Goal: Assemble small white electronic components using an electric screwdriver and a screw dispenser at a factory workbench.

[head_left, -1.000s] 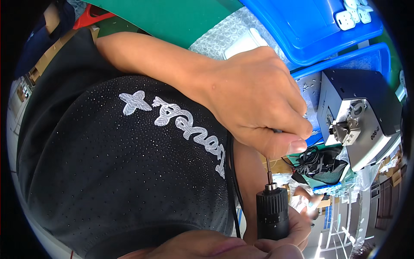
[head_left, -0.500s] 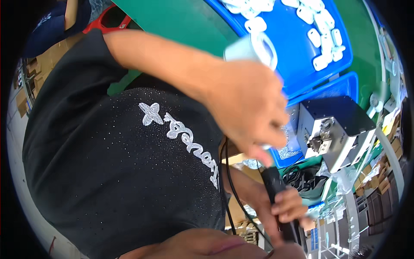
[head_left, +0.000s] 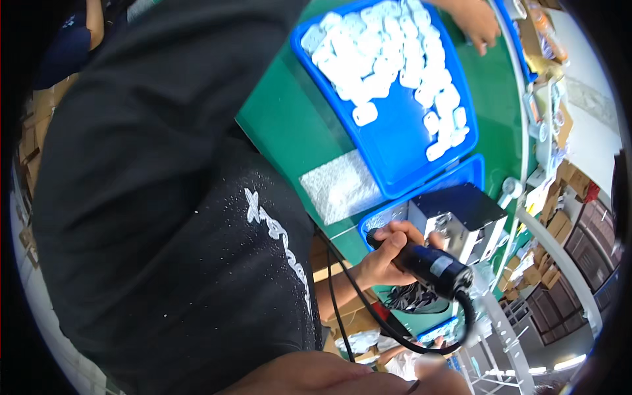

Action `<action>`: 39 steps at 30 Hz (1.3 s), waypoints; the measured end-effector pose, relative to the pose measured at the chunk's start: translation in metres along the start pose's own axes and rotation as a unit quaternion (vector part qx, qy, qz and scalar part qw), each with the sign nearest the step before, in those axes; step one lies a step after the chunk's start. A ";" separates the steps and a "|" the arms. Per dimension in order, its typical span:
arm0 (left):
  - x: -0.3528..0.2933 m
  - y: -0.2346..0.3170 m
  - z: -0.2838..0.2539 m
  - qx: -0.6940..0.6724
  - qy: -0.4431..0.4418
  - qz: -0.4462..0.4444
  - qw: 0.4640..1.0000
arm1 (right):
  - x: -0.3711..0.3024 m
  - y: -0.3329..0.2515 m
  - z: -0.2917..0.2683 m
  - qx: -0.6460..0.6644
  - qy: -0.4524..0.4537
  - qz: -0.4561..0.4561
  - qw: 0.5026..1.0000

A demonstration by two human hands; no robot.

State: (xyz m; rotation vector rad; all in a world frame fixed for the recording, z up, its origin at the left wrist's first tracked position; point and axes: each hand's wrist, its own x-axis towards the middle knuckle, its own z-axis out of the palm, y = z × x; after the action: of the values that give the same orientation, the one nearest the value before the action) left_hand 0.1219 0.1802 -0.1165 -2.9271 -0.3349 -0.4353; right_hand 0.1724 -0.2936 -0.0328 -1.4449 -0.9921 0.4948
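In my right hand is a black electric screwdriver, its fingers wrapped round the body. A cable loops from the tool's near-right end back past my body. The tool is in front of a screw feeder with a black top. At the top edge, beyond a blue tray, my left hand is low over the green table. Its fingers are loosely bent with their tips apart, and I see nothing held. Its forearm is partly out of view. White rounded plastic pieces are heaped in the tray.
A sheet of bubble wrap lies on the green table beside the tray. A second blue bin surrounds the feeder. Dark cables lie beyond the tool. A white fixture is at the table's far edge.
My left hand has left the screwdriver's tip and reached out past the tray. The screwdriver has turned and moved up in view, in my right hand. The white cup-shaped thing is gone from view.
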 end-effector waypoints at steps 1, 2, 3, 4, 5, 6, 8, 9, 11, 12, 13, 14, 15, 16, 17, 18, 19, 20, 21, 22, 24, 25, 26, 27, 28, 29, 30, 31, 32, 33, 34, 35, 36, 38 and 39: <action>-0.011 0.002 0.005 0.045 0.036 0.010 0.998 | 0.009 0.006 -0.001 -0.045 -0.056 -0.004 0.997; -0.028 0.001 0.008 0.088 0.068 0.015 0.994 | 0.020 -0.002 0.016 -0.025 -0.098 0.081 0.992; -0.013 0.020 -0.001 0.019 0.057 -0.042 0.997 | 0.039 0.007 0.020 -0.149 -0.127 0.012 0.981; -0.026 0.028 -0.011 0.040 0.189 -0.046 0.980 | 0.056 0.013 0.030 -0.255 -0.164 -0.057 0.951; -0.036 0.038 -0.026 0.008 0.218 -0.087 0.972 | 0.070 0.013 0.047 -0.285 -0.201 -0.053 0.936; -0.049 0.049 -0.041 -0.024 0.244 -0.129 0.961 | 0.080 0.015 0.061 -0.295 -0.240 -0.067 0.923; -0.110 0.060 -0.070 -0.012 0.296 -0.191 0.936 | 0.089 0.023 0.084 -0.388 -0.301 -0.127 0.862; -0.138 0.060 -0.079 0.011 0.304 -0.215 0.928 | 0.093 0.031 0.090 -0.377 -0.324 -0.170 0.851; -0.200 0.061 -0.095 0.031 0.304 -0.280 0.910 | 0.104 0.042 0.095 -0.371 -0.400 -0.181 0.819; -0.230 0.064 -0.104 0.063 0.306 -0.331 0.890 | 0.108 0.043 0.098 -0.368 -0.436 -0.198 0.797; -0.265 0.063 -0.109 0.092 0.291 -0.395 0.867 | 0.109 0.046 0.102 -0.374 -0.447 -0.224 0.781; -0.302 0.062 -0.109 0.166 0.298 -0.445 0.828 | 0.111 0.051 0.105 -0.383 -0.459 -0.250 0.762; -0.331 0.063 -0.113 0.239 0.304 -0.490 0.781 | 0.113 0.052 0.107 -0.378 -0.463 -0.263 0.757; -0.337 0.064 -0.132 0.338 0.302 -0.505 0.734 | 0.115 0.055 0.107 -0.382 -0.461 -0.272 0.754; -0.345 0.068 -0.155 0.437 0.294 -0.516 0.676 | 0.117 0.059 0.107 -0.375 -0.456 -0.287 0.754; -0.367 0.063 -0.144 0.446 0.297 -0.516 0.668 | 0.118 0.066 0.106 -0.373 -0.446 -0.302 0.756; -0.406 0.058 -0.123 0.369 0.236 -0.590 0.679 | 0.117 0.066 0.110 -0.359 -0.442 -0.317 0.758; -0.433 0.050 -0.107 0.280 0.177 -0.653 0.680 | 0.116 0.066 0.112 -0.349 -0.435 -0.329 0.762; -0.443 0.041 -0.102 0.228 0.185 -0.646 0.705 | 0.116 0.064 0.112 -0.338 -0.425 -0.329 0.773; -0.445 0.036 -0.099 0.235 0.191 -0.643 0.703 | 0.116 0.064 0.109 -0.338 -0.413 -0.314 0.785; -0.443 0.034 -0.096 0.179 0.206 -0.612 0.743 | 0.113 0.060 0.107 -0.337 -0.378 -0.274 0.818; -0.435 0.034 -0.098 0.135 0.215 -0.625 0.738 | 0.112 0.055 0.105 -0.338 -0.356 -0.253 0.834; -0.432 0.039 -0.099 0.142 0.219 -0.623 0.737 | 0.110 0.049 0.104 -0.334 -0.353 -0.260 0.835; -0.429 0.047 -0.098 0.109 0.239 -0.629 0.731 | 0.108 0.044 0.103 -0.323 -0.327 -0.215 0.861; -0.426 0.055 -0.101 0.079 0.259 -0.634 0.725 | 0.106 0.040 0.103 -0.310 -0.302 -0.170 0.886; -0.418 0.066 -0.104 0.081 0.262 -0.630 0.726 | 0.104 0.039 0.103 -0.279 -0.261 -0.211 0.900; -0.410 0.079 -0.108 0.066 0.270 -0.633 0.722 | 0.102 0.037 0.102 -0.277 -0.257 -0.213 0.901; -0.403 0.094 -0.111 0.049 0.279 -0.638 0.716 | 0.100 0.033 0.099 -0.257 -0.244 -0.164 0.921; -0.396 0.105 -0.113 0.049 0.279 -0.638 0.716 | 0.097 0.032 0.095 -0.238 -0.231 -0.112 0.937; -0.390 0.116 -0.115 0.003 0.298 -0.640 0.708 | 0.095 0.032 0.093 -0.184 -0.223 -0.090 0.953; -0.384 0.130 -0.118 -0.042 0.315 -0.642 0.698 | 0.094 0.050 0.084 -0.145 -0.216 -0.057 0.964; -0.378 0.143 -0.120 -0.071 0.318 -0.632 0.703 | 0.089 0.045 0.083 -0.114 -0.210 -0.016 0.971; -0.372 0.157 -0.123 -0.071 0.315 -0.634 0.703 | 0.083 0.038 0.080 -0.082 -0.203 0.025 0.975; -0.359 0.184 -0.126 -0.180 0.320 -0.603 0.708 | 0.075 0.012 0.082 -0.033 -0.211 0.079 0.974; -0.356 0.197 -0.125 -0.208 0.333 -0.596 0.700 | 0.071 0.003 0.083 0.017 -0.216 0.131 0.967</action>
State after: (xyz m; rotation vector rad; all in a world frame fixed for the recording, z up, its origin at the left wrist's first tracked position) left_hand -0.1957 -0.1030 -0.1315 -2.1176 -2.1821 -1.8039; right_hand 0.1450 -0.1875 -0.0303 -1.4773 -1.1277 1.0490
